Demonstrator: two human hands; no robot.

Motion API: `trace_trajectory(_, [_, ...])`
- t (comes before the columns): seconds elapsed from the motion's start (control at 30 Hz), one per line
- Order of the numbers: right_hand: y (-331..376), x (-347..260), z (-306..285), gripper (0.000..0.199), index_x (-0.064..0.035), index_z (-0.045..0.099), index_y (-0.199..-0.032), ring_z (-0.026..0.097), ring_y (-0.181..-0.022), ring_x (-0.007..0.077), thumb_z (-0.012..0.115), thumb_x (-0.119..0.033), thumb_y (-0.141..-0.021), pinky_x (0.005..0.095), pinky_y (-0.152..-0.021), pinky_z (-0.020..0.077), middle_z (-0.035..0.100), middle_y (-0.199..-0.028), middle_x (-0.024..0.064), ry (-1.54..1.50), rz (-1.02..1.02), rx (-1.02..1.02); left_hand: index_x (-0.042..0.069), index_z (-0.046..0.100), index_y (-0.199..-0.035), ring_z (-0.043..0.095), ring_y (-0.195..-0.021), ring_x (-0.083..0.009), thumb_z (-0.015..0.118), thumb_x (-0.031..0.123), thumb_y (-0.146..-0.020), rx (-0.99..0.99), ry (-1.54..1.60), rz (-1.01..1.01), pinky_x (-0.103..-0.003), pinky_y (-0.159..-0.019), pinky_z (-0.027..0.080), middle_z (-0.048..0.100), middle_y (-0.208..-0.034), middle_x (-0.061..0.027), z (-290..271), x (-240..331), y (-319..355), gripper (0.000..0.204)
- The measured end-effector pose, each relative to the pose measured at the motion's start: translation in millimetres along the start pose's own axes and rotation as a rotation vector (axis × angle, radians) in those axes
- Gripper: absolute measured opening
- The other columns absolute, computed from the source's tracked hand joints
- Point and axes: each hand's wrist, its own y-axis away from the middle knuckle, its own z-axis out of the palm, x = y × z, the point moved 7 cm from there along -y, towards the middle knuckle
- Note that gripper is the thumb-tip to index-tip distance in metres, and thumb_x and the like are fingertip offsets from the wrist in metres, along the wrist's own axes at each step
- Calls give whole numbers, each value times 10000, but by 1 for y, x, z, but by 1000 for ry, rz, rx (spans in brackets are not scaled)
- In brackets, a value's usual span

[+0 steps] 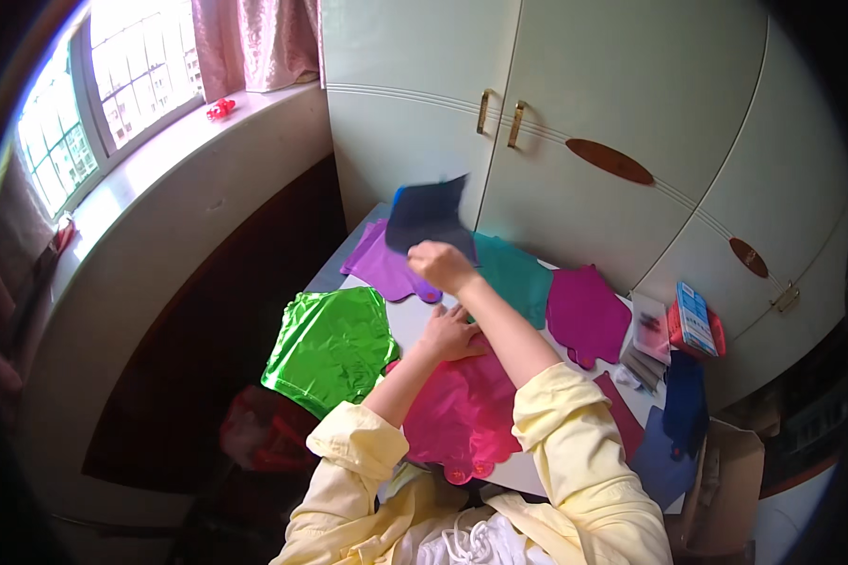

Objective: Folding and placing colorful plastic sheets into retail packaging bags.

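Note:
My right hand (443,266) is closed on the lower edge of a dark navy sheet (431,215), which stands raised and curved over the table's far side. Its kind is hard to make out. Beneath my right forearm, my left hand (452,331) lies with fingers stretched out at the top of a shiny red-pink sheet (464,410); small round tabs show at that sheet's near edge. A glossy green sheet (332,347) lies to the left. Behind it is a purple one (383,261). Teal (511,273) and magenta (589,314) sheets spread to the right.
On the table's right stand a clear plastic box (650,325) and a red basket (711,331) with a blue pack (693,315). Dark blue sheets (671,452) hang over the right edge, beside a cardboard box (730,471). A pale cabinet (622,85) closes off the back.

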Motion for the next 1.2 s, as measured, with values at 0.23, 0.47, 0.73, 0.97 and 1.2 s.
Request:
trace_trajectory(0.23, [20,-32,75,150,-82,674,-846,643,-917,272,580,-191,-803,396,-800,527,633,-985,72,-374,200,-566,155,532,-1278,381,-1303,-326,552,522,-818,13,138,-5,-552,-1085,212,480,-1360,-123,16,-11,-4,589])
trace_trajectory(0.47, [33,-22,97,204,-108,710,-933,656,-841,296,623,-227,-792,413,-779,525,677,-915,81,-391,415,-494,137,566,-1237,470,-1248,-290,545,451,-854,126,-55,51,-564,-1055,285,574,-1254,-117,-6,12,38,496])
trace_trajectory(0.73, [50,9,102,220,-101,740,-850,677,-736,258,742,-273,-712,358,-720,529,701,-785,106,-673,1000,-275,-6,541,-1192,530,-1174,-278,696,378,-748,115,-35,-413,-419,-1016,392,583,-1202,-169,-78,-106,74,607])
trace_trajectory(0.97, [59,13,106,193,-76,734,-809,641,-639,151,769,-244,-719,302,-626,495,697,-718,69,-827,1157,-265,21,450,-1296,461,-1230,-328,662,363,-776,83,-45,-371,-440,-1058,321,496,-1320,-152,-60,-141,72,657])
trace_trajectory(1.2, [79,52,124,98,-31,674,-784,532,-609,56,684,-117,-831,251,-560,430,648,-693,-6,-1024,1279,13,118,458,-1336,342,-1354,-280,501,468,-890,-27,-159,-351,-482,-1122,227,441,-1397,-149,-46,-135,64,568])
